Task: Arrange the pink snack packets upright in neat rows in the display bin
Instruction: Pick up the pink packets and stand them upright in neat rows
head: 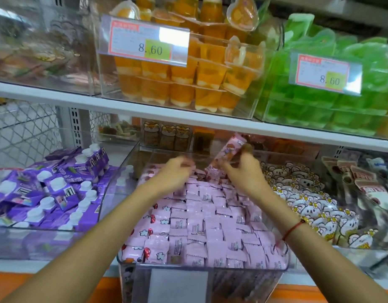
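Many pink snack packets (201, 217), upright in rows, filling the clear display bin (210, 278) from near edge to far. Right hand (246, 169): fingers pinching one packet (229, 150) above the far end, likely for insertion. Left hand (177, 169): blurred, curled fingers among far packets; grip indeterminable.

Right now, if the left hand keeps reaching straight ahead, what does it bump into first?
Probably the pink snack packets at the back of the display bin. The left hand is blurred, so depth is unclear.
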The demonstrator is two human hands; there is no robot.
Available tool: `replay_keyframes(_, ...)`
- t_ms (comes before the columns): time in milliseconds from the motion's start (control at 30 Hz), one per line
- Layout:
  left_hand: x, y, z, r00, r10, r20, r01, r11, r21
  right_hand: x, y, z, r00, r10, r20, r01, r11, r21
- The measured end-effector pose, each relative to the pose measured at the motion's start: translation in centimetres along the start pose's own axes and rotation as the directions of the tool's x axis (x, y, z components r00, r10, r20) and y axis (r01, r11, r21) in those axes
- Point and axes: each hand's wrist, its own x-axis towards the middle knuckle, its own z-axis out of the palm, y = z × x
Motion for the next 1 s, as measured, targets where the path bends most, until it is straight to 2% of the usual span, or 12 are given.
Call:
replay_keyframes(100,-0.3,-1.1,0.6,0.978,0.082,0.192,-0.153,0.908,0.39,1.4,0.2,0.6,0.988,0.116,0.099,-0.119,0.993,0.025)
replay_keyframes(200,-0.6,-1.4,0.6,0.957,0.083,0.279,-0.236,0.783,0.575,2.7,-0.3,1.3,0.977,0.171,0.124,-0.184,0.977,0.103)
replay_keyframes(267,-0.7,-1.4,0.4,0.956,0.085,0.281,-0.246,0.756,0.607,3.0,-0.8,2.0,0.973,0.171,0.154,-0.202,0.956,0.213)
replay_keyframes(300,-0.7,-1.3,0.4,0.957,0.085,0.277,-0.244,0.753,0.612,3.1,-0.8,2.4,0.97,0.156,0.187,-0.191,0.964,0.186)
replay_keyframes(400,-0.6,-1.3,0.3,0.956,0.093,0.279,-0.25,0.753,0.608,3.1,-0.6,3.1,0.952,0.075,0.296,-0.048,0.994,-0.098)
replay_keyframes(467,-0.6,-1.3,0.2,0.951,0.08,0.297,-0.254,0.749,0.612,3.6,-0.6,2.8,0.954,-0.02,0.299,0.079,0.979,-0.186)
replay_keyframes(567,-0.5,-1.5,0.0,0.943,0.058,0.327,-0.256,0.756,0.602,4.2,-0.3,2.0,0.939,-0.176,0.296,0.295,0.854,-0.429)
replay_keyframes(633,-0.5,-1.4,0.0,0.941,0.055,0.333,-0.255,0.762,0.595,3.8,0.3,2.5,0.908,-0.196,0.37,0.366,0.801,-0.473)
replay_keyframes(733,-0.5,-1.2,0.0,0.937,0.052,0.346,-0.265,0.753,0.602,3.1,1.3,4.3,0.855,-0.095,0.51,0.37,0.801,-0.471)
replay_keyframes(900,-0.9,-0.7,-0.9,0.931,0.043,0.363,-0.259,0.777,0.573,4.0,1.0,4.0,0.776,0.067,0.627,0.274,0.859,-0.431)
replay_keyframes(933,-1.2,-0.5,-1.3,0.943,0.076,0.325,-0.269,0.751,0.603,4.0,1.0,3.8,0.774,0.067,0.629,0.272,0.862,-0.427)
replay_keyframes(1000,-2.2,0.1,-2.3,0.962,0.225,0.155,-0.265,0.637,0.724,3.8,1.2,3.8,0.808,0.037,0.589,0.262,0.871,-0.415)
